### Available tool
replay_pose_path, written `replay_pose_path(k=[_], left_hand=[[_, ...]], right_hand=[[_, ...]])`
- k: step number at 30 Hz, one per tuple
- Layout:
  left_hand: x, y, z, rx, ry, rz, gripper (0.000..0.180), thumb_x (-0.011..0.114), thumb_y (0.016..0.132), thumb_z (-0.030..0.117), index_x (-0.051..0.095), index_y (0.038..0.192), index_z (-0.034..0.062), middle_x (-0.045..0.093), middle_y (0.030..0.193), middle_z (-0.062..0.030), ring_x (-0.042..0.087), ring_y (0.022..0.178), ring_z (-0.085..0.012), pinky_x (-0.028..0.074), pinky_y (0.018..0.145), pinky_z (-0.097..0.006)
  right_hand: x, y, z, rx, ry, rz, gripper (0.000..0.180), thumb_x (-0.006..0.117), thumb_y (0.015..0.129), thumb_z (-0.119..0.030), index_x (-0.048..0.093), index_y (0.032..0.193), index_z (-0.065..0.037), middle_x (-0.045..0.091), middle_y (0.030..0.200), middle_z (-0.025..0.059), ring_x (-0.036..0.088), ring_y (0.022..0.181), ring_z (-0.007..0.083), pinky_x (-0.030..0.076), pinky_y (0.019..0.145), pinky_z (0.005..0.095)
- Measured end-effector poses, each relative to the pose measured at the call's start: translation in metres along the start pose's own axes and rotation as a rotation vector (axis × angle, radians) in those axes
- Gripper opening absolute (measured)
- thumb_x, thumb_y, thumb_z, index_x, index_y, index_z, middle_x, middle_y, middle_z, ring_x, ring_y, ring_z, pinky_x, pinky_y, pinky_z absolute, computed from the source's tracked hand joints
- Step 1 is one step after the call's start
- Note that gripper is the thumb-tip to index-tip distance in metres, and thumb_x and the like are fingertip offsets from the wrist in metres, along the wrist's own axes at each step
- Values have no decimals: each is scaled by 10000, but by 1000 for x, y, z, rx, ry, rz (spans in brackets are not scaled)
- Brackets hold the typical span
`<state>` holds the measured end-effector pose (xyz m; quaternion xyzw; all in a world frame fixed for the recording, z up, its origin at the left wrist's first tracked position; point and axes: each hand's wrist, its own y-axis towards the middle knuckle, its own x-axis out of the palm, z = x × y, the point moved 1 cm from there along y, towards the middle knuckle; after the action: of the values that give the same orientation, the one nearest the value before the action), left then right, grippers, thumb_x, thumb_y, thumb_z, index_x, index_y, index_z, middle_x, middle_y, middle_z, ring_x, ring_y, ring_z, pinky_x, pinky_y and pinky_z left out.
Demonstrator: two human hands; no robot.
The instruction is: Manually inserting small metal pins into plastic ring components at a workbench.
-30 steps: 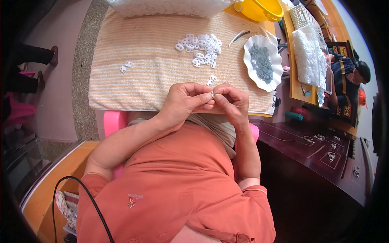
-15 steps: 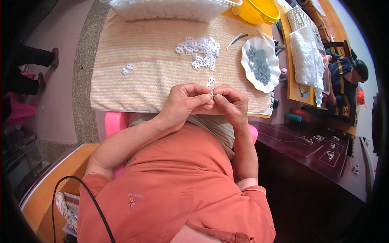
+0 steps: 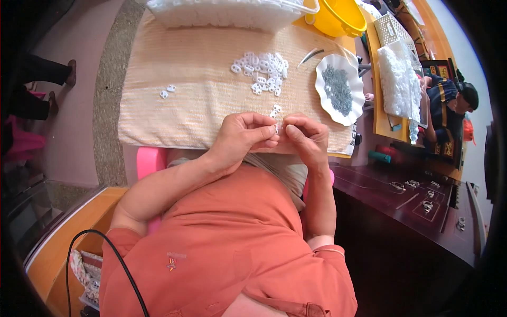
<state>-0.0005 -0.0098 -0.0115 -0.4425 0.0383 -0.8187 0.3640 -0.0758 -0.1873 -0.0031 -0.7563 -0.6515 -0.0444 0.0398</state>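
Observation:
Near the table's front edge, my left hand [image 3: 237,138] pinches a small white plastic piece [image 3: 276,128] between thumb and forefinger. My right hand [image 3: 309,138] is just beside it, thumb and forefinger drawn together; whatever is between them is too small to make out. Just beyond the fingertips lie a few white two-holed pieces [image 3: 275,110]. Farther back is a loose pile of similar white pieces [image 3: 269,67], and two more pieces [image 3: 167,92] lie off to the left. A white scalloped dish [image 3: 320,87] on the right holds many small dark grey parts [image 3: 337,90].
A striped cloth [image 3: 174,63] covers the table. At the back stand a clear bin [image 3: 227,18] of white pieces and a yellow basin [image 3: 338,18]. Tweezers [image 3: 310,58] lie near the dish. Another person [image 3: 449,100] sits at the right, beside a box of white pieces [image 3: 398,79].
My right hand has moved slightly to the right, so the fingertips that met are now apart. My left hand keeps the white piece. The whole view has shifted slightly.

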Motion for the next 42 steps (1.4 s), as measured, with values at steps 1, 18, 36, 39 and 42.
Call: replay_pose_path(k=[1, 18, 36, 39, 42], left_hand=[[0, -1, 0, -23, 8, 21, 156, 647, 878, 45, 623, 1019, -17, 668, 909, -81, 658, 795, -127, 572, 729, -256], [1, -3, 4, -37, 25, 45, 129, 639, 883, 41, 608, 996, -13, 655, 876, -72, 654, 775, -127, 571, 720, -258], [1, -4, 4, -24, 11, 42, 143, 633, 885, 41, 612, 1015, -12, 663, 889, -76, 663, 778, -124, 578, 713, -256], [-1, -3, 4, -24, 7, 47, 141, 632, 887, 45, 615, 1014, -13, 666, 905, -76, 659, 788, -122, 575, 724, -256], [1, -3, 4, -28, 5, 40, 140, 631, 889, 49, 619, 1014, -13, 670, 926, -79, 654, 800, -119, 569, 735, -254]], right_hand=[[-1, 0, 1, 50, -52, 50, 135, 652, 876, -21, 671, 996, 36, 651, 971, 95, 609, 870, 126, 495, 755, 243], [-7, 79, -13, -239, -1009, 228, 198, 648, 823, -23, 668, 1018, 7, 647, 797, 109, 597, 591, 137, 465, 541, 268], [-6, 74, -18, -220, -1145, 239, 131, 645, 840, -67, 676, 952, -6, 654, 868, 155, 642, 707, 281, 497, 654, 351], [-6, 62, -23, -86, -918, 263, 145, 652, 842, -65, 673, 972, -5, 654, 843, 157, 644, 675, 269, 495, 617, 334], [-19, 50, -11, -201, -1112, 209, 163, 664, 837, -70, 674, 987, -7, 652, 805, 144, 643, 672, 255, 497, 615, 326]])
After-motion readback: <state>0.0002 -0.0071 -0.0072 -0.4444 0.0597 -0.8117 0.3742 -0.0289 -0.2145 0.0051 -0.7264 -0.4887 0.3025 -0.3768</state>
